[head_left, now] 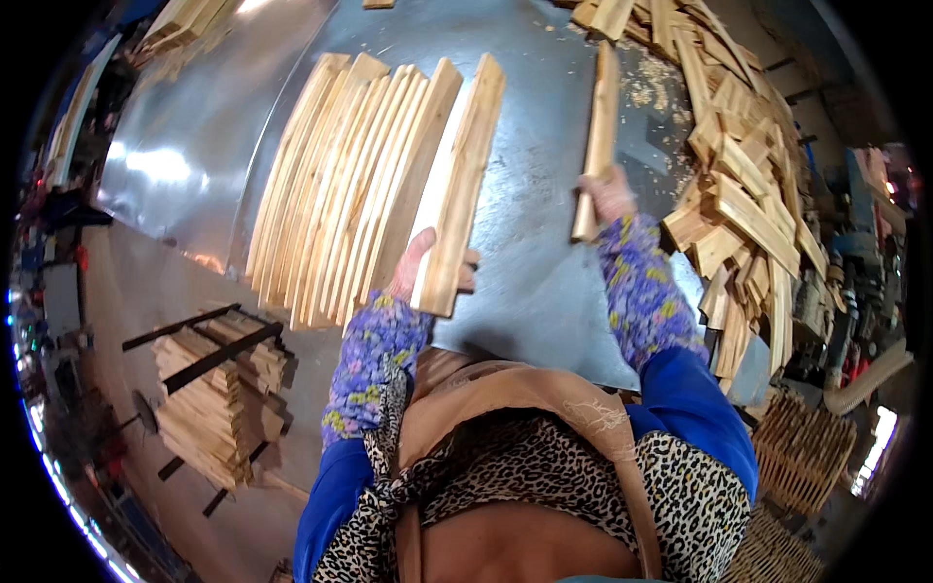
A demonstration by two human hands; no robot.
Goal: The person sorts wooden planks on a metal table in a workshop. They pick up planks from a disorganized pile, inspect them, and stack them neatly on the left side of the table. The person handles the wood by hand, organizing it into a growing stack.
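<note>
My left hand point(413, 264) grips the near end of a wooden board point(468, 165), thumb on one face and fingertips showing round the other side. This board stands on edge, just right of a row of similar boards point(335, 185) set side by side on the metal table point(530, 282). Farther right, my right hand point(610, 192) is closed round the lower part of a narrow wooden strip point(600, 126). The strip points away from me, near the loose pile.
A jumbled pile of wood pieces point(743, 194) covers the table's right side, with wood shavings point(653, 83) beside it. Stacked boards on a dark rack point(209, 398) stand on the floor at left. More stacked wood point(802, 452) is at lower right.
</note>
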